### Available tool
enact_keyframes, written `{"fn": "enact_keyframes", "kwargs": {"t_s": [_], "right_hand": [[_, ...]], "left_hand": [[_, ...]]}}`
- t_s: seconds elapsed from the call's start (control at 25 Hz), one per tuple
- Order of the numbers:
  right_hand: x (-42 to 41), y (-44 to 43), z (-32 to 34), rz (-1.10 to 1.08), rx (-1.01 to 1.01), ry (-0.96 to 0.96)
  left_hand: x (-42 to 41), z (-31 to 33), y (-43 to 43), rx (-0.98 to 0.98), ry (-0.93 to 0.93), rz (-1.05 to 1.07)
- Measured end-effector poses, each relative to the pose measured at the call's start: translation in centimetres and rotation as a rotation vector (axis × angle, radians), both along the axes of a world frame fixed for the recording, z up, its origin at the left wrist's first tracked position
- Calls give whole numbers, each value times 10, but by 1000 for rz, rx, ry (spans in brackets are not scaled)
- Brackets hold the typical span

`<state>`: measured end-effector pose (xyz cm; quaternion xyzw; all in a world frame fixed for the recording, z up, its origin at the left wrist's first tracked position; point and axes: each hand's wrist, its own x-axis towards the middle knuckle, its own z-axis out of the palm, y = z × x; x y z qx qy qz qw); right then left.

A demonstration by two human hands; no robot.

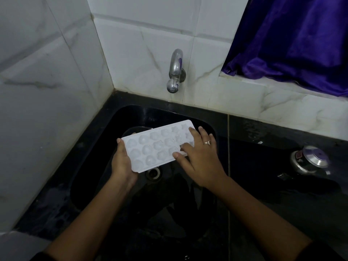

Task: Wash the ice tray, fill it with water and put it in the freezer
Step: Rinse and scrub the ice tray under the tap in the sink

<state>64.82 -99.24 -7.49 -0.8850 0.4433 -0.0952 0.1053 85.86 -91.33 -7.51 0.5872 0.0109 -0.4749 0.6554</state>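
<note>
A white ice tray [152,146] with several shaped cavities is held level over the black sink [211,127], below the metal tap [175,72]. No water runs from the tap. My left hand [122,161] grips the tray's near-left end, thumb on its edge and fingers underneath. My right hand [197,157] lies on the tray's right end with fingers spread and fairly straight, touching its top; a ring is on one finger.
A dark bowl [135,129] sits in the sink behind the tray, and the drain [153,172] lies just under it. On the black counter to the right stands a steel lidded pot [310,159]. A purple curtain [293,40] hangs at the upper right.
</note>
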Motion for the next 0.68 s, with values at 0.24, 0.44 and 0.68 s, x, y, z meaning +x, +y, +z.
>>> {"fn": "enact_keyframes", "kwargs": {"t_s": [0.24, 0.44, 0.68], "right_hand": [[-11, -5, 2, 62, 5, -1], [-10, 4, -5, 126, 18, 52], [-3, 8, -4, 42, 21, 34]], "left_hand": [[-1, -1, 7, -2, 3, 11], [-1, -3, 10, -21, -6, 27], [-8, -8, 8, -7, -5, 2]]}}
